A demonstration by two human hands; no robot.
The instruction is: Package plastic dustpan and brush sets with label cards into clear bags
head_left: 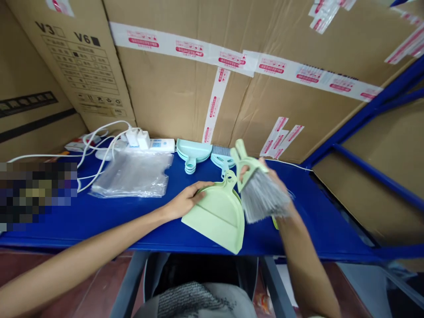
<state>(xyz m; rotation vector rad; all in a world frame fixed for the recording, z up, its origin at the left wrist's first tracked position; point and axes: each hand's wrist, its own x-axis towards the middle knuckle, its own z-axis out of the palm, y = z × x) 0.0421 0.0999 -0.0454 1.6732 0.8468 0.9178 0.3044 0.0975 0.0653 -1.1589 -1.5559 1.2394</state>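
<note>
My left hand [185, 201] grips the left edge of a light green dustpan [218, 210], thumb on its upper face and fingers mostly hidden beneath. The pan lies tilted over the front of the blue table, its handle pointing away from me. Off to the right, my right hand [276, 179] is closed around a small green hand brush [253, 165] with grey bristles. The brush is raised, bristles towards me, beside the dustpan's handle; most of those fingers are behind it. A yellow-green piece [275, 222] shows partly under my right wrist.
Light blue dustpans [194, 151] sit stacked at the back, next to light blue brushes [223, 160]. Clear plastic bags [135, 174] lie left, before a white power strip [162, 145] with cables. Cardboard walls [185, 92] enclose the blue table [132, 221]; a blue frame bar [377, 172] stands right.
</note>
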